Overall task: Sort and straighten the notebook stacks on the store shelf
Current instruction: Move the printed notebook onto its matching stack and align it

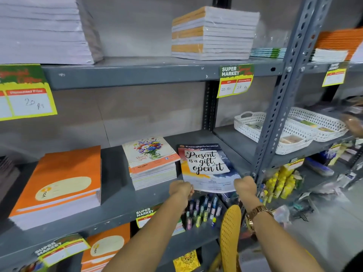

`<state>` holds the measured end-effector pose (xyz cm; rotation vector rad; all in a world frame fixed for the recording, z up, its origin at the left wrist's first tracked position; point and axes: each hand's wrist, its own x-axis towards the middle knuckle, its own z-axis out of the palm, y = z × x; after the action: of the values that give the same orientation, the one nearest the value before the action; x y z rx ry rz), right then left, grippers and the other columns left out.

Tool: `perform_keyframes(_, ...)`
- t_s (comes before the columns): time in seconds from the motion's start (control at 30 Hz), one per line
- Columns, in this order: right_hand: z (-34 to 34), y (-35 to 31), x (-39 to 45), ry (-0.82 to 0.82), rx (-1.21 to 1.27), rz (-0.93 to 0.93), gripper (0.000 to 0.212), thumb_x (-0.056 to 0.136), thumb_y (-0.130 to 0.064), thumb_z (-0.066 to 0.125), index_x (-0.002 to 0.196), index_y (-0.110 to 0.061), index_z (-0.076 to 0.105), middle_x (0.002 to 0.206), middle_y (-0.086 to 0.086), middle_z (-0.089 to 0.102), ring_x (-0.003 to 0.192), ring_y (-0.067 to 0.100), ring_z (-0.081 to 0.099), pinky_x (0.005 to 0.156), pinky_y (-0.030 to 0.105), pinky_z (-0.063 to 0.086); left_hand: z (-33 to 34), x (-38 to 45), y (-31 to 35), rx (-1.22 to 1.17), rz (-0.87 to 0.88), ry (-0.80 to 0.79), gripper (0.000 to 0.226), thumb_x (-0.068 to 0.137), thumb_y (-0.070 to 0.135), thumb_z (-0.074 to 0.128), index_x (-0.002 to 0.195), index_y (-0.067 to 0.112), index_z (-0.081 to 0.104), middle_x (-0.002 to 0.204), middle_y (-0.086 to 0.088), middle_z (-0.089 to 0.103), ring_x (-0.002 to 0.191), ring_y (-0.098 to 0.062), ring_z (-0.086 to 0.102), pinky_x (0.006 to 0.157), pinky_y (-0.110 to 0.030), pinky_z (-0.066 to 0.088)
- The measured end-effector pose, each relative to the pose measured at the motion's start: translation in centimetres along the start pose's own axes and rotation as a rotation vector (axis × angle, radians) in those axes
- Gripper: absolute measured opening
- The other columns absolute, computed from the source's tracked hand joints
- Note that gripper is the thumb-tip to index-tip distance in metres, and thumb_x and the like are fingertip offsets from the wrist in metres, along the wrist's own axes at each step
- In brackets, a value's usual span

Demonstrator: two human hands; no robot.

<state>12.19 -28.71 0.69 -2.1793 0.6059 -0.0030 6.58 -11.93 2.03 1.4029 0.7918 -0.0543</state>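
Nearest, a yellow perforated chair back (pixel 230 230) below the forearms, gold watch (pixel 255 214) on the right wrist. Just beyond, left hand (pixel 181 190) clamped on the near left corner of the "Present is a gift, open it" notebook (pixel 206 165), right hand (pixel 245 186) clamped on its near right corner; near edge of that notebook jutting past the front lip of the middle shelf (pixel 121 201), cover facing up, slightly skewed. Under that notebook, on the shelf below, rows of small coloured bottles (pixel 202 211). Immediately left of the notebook, floral-cover notebook stack (pixel 151 161), edges a little uneven, close beside it but contact unclear. Farther left of the notebook, well apart, thick orange notebook stack (pixel 59 185). Right of the notebook, past the grey upright post (pixel 282 107), white lattice baskets (pixel 275 130). Above and behind the notebook, on the upper shelf, white-and-orange spined stack (pixel 214 34), with a price tag (pixel 234 80) reading 20 Rs and 18 Rs hanging from the shelf edge beneath it
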Motion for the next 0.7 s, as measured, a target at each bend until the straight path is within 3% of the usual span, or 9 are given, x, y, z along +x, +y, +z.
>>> perform_keyframes(0.07,-0.4,-0.4,-0.3,0.05,0.132,0.067,0.029,0.092,-0.007,0.05,0.11,0.014,0.055,0.115,0.029,0.061,0.106,0.04,0.059,0.076,0.036,0.045,0.0,-0.6,0.6,-0.042,0.055,-0.005,0.038,0.086,-0.014,0.041,0.061,0.015,0.043,0.056,-0.009,0.054,0.048,-0.015,0.046,0.048,-0.023,0.04)
perform_keyframes(0.17,-1.0,-1.2,-1.3,0.125,0.251,0.141,0.035,0.092,-0.008,0.05,0.12,0.014,0.051,0.125,0.029,0.057,0.113,0.042,0.055,0.09,0.043,0.047,0.2,-1.3,1.6,-0.025,0.17,-0.042,0.041,0.08,-0.016,0.039,0.056,0.015,0.046,0.055,-0.008,0.055,0.048,-0.016,0.045,0.051,-0.024,0.04)
perform_keyframes(0.3,-1.4,-3.2,-3.3,0.215,0.322,0.132,0.036,0.091,-0.006,0.051,0.122,0.013,0.05,0.128,0.029,0.055,0.116,0.044,0.053,0.093,0.046,0.046,-1.3,-2.2,3.0,0.005,0.324,-0.081,0.037,0.077,-0.013,0.044,0.061,0.017,0.058,0.069,-0.012,0.061,0.059,-0.02,0.048,0.059,-0.03,0.04)
perform_keyframes(0.47,-0.5,-7.4,-6.6,0.214,0.486,0.006,0.031,0.088,-0.001,0.048,0.116,0.008,0.056,0.12,0.028,0.06,0.108,0.042,0.058,0.088,0.045,0.048,-5.9,-2.8,5.6,-0.104,0.481,-0.069,0.037,0.079,-0.015,0.045,0.095,0.012,0.064,0.091,-0.007,0.065,0.073,-0.019,0.054,0.06,-0.025,0.045)
perform_keyframes(0.53,0.7,-9.4,-8.5,0.205,0.541,-0.031,0.03,0.086,0.001,0.047,0.114,0.007,0.058,0.118,0.027,0.062,0.107,0.041,0.059,0.088,0.043,0.049,-8.7,-3.0,6.6,-0.158,0.503,-0.036,0.036,0.078,-0.016,0.045,0.092,0.011,0.065,0.091,-0.006,0.066,0.076,-0.02,0.056,0.061,-0.025,0.048)
perform_keyframes(0.63,3.0,-12.6,-12.1,0.165,0.591,-0.082,0.03,0.086,0.002,0.047,0.113,0.004,0.06,0.118,0.024,0.064,0.106,0.039,0.061,0.087,0.041,0.05,-13.6,-3.1,7.3,-0.192,0.506,0.032,0.031,0.08,-0.016,0.044,0.085,0.008,0.064,0.078,-0.005,0.064,0.057,-0.01,0.056,0.049,-0.015,0.047)
perform_keyframes(0.7,5.2,-14.5,-14.9,0.117,0.578,-0.124,0.029,0.086,0.001,0.047,0.111,0.003,0.061,0.116,0.024,0.064,0.105,0.039,0.061,0.086,0.04,0.05,-17.7,-3.1,7.4,-0.211,0.506,0.085,0.033,0.08,-0.016,0.043,0.07,0.01,0.061,0.066,-0.003,0.059,0.048,-0.008,0.049,0.041,-0.015,0.04)
